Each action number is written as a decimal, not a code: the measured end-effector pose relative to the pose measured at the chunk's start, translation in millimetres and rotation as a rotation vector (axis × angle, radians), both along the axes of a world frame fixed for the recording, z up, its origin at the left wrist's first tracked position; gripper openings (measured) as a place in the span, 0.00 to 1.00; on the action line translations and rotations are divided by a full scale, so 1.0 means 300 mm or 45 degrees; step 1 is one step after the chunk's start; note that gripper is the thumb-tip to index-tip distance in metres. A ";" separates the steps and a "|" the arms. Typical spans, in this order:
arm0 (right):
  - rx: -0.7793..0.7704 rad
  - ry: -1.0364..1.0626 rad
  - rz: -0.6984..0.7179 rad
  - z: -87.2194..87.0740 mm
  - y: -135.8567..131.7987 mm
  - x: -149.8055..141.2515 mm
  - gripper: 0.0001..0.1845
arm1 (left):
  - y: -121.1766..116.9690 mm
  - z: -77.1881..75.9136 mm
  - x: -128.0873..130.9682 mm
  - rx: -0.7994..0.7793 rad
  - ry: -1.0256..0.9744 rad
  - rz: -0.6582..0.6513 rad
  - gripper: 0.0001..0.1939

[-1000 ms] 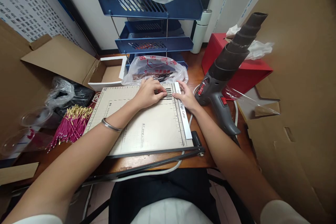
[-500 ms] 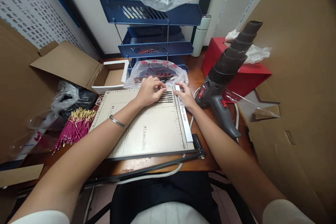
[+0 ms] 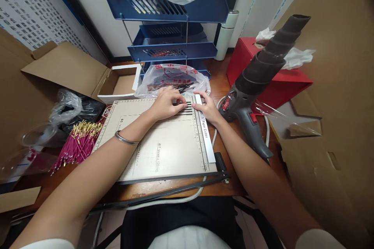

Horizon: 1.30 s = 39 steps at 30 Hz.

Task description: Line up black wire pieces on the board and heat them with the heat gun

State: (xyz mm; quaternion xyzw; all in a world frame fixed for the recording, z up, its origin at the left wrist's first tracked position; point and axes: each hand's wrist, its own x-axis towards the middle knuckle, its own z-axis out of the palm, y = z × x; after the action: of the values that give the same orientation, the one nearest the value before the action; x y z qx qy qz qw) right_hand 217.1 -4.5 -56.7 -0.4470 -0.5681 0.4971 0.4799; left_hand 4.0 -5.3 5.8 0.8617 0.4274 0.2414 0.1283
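A paper cutter [image 3: 172,148] with a cream, ruled board lies before me. Several thin black strips, like narrow tubing [image 3: 187,113], are laid side by side at its upper right, their ends by the white guard strip [image 3: 207,140]. Thumb and forefinger of my left hand [image 3: 168,104] are pinched together over one strip; the other fingers curl behind. My right hand [image 3: 209,109] curves over the guard's far end, its thumb at the strip ends and its fingers round the far edge. The cutter's black blade arm [image 3: 175,190] is swung down along the near side.
Behind the cutter is a clear bag [image 3: 175,76] of black pieces, below blue trays [image 3: 172,52]. A heat gun [image 3: 251,85] stands right, beside a red tissue box [image 3: 292,85]. Magenta wires with gold ends [image 3: 77,148] lie left, near an open carton [image 3: 119,85].
My left hand has shifted slightly right and nearer, its thumb and forefinger now on a strip close to the guard. The right thumb has come down slightly. My view has tilted a little.
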 end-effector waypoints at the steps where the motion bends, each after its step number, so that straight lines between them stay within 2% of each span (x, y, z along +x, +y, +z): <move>1: 0.007 0.001 0.006 0.000 0.000 0.001 0.36 | 0.000 0.001 0.001 -0.002 0.006 -0.002 0.08; 6: -0.016 0.001 0.049 0.006 -0.005 0.006 0.39 | -0.004 0.005 0.004 -0.015 0.027 0.009 0.08; 20: -0.037 0.026 0.033 0.014 -0.007 0.000 0.40 | 0.002 0.001 0.003 -0.021 0.064 -0.019 0.09; 24: 0.012 0.016 -0.001 0.005 0.004 0.000 0.36 | -0.001 0.001 0.007 -0.001 0.012 0.032 0.10; 30: -0.029 -0.028 -0.126 -0.016 0.030 -0.007 0.29 | 0.013 -0.002 0.007 -0.042 -0.110 0.243 0.09; 39: -0.023 -0.027 -0.118 -0.014 0.030 -0.012 0.27 | 0.044 -0.017 0.000 -0.120 -0.114 0.199 0.08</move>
State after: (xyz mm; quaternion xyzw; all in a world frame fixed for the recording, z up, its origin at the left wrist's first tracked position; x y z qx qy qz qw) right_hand 213.5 4.3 -60.8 -0.4824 -0.5473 0.4747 0.4924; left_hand 3.9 8.0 0.8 0.8071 0.4981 0.2685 0.1683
